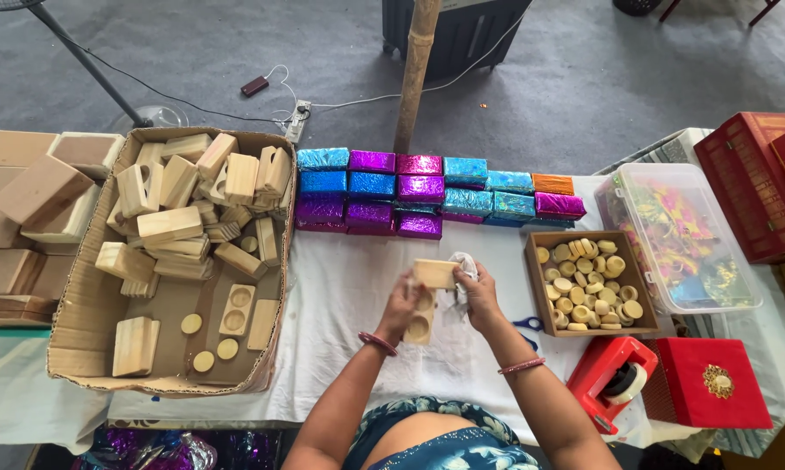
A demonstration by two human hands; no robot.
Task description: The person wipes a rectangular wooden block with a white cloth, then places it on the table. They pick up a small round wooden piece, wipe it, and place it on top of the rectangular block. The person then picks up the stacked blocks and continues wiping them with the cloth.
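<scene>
Over the white-covered table (pixel 340 287), my left hand (pixel 401 306) holds a pale wooden block (pixel 427 296) with round hollows in its face, tilted upright. My right hand (pixel 478 292) grips a crumpled white cloth (pixel 464 265) pressed against the block's right side. Both wrists wear thin bangles. The two hands meet at the block, just in front of a row of shiny wrapped boxes (pixel 427 196).
A big cardboard box (pixel 79 339) at the left is full of wooden blocks and round discs. Plain wooden blocks (pixel 27 209) are stacked further left. A wooden tray of round discs (pixel 588 283), a clear plastic bin (pixel 680 235), a red tape dispenser (pixel 610 374), red boxes (pixel 710 383) and blue scissors (pixel 525 324) lie to the right.
</scene>
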